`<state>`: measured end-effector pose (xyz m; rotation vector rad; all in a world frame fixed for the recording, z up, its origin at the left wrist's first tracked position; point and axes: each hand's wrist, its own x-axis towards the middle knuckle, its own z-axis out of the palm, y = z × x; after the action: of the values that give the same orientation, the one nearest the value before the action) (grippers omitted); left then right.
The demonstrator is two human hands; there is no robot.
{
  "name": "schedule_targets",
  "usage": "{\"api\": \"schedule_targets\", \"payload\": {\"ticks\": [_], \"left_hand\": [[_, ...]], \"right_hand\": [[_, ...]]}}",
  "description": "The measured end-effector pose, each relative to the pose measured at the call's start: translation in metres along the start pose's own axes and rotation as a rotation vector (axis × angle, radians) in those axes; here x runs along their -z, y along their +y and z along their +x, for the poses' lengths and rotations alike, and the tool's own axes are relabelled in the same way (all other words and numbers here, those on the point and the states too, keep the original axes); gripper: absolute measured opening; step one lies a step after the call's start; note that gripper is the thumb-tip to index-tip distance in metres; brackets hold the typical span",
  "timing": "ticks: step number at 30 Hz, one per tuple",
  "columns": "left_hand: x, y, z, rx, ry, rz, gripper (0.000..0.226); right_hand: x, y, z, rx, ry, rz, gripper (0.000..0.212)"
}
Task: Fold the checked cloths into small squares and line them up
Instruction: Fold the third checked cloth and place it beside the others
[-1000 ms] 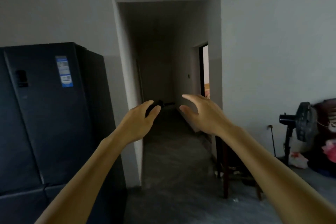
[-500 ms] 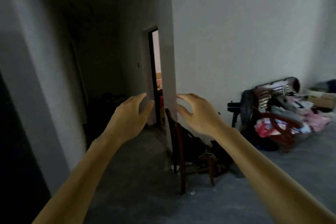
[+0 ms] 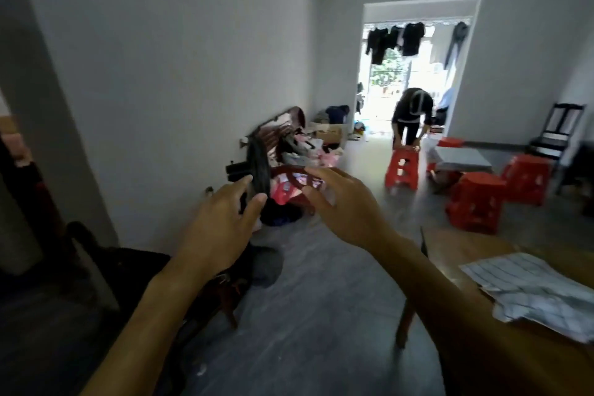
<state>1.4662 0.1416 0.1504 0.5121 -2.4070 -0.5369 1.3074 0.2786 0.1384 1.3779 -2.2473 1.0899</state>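
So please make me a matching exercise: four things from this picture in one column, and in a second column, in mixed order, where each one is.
Things:
1. checked cloth
2. left hand
3. red stools
4. hanging clothes

Places:
A. in the bright doorway at the back
B. on the wooden table, lower right
C. on the floor, right of centre
D. raised in the air, holding nothing, beside the right hand

Pairs: 1-B, 2-D, 3-C, 4-A
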Motion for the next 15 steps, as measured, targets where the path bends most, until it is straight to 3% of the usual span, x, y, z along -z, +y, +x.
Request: {"api": "schedule_targets", "payload": {"ticks": [8,15], "left_hand": [[-0.16,0.057,0.116,-0.314,-0.198,-0.202,0.065],[-0.296,0.149,0.185,-0.533,-0.373,-0.282,0.051]], "right_hand": [[0.038,0.142,-0.023,-0.347,0.133,-0.216,0.045],[0.108,0.27,-0.037,-0.608,0.324,-0.279,0.046]]}}
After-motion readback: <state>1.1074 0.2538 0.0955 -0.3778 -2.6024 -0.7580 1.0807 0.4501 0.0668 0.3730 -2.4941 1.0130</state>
